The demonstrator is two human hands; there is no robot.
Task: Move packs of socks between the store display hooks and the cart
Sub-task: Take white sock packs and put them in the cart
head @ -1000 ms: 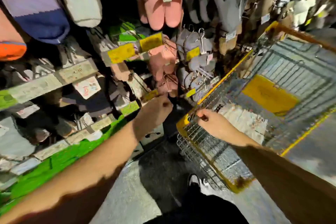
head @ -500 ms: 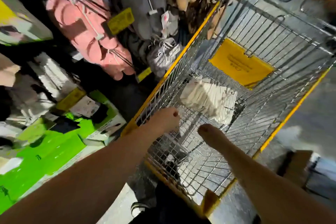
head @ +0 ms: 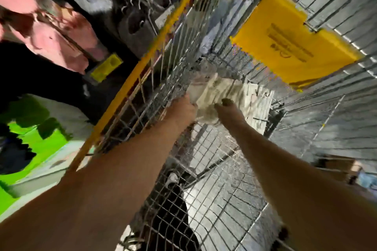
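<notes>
Both hands reach into the yellow-rimmed wire cart [head: 130, 79]: left hand [head: 184, 108] and right hand [head: 227, 108] grip the pale sock pack [head: 222, 91], apparently for lifting out.

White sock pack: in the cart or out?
In. The white sock pack lies inside the cart on its wire floor, with the left hand and right hand at its near edge.

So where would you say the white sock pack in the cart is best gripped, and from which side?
By its near edge, coming from above over the cart rim. The white sock pack lies flat on the wire floor with its near end raised, and the left hand and right hand meet it there. Motion blur hides the fingers' exact hold.
</notes>
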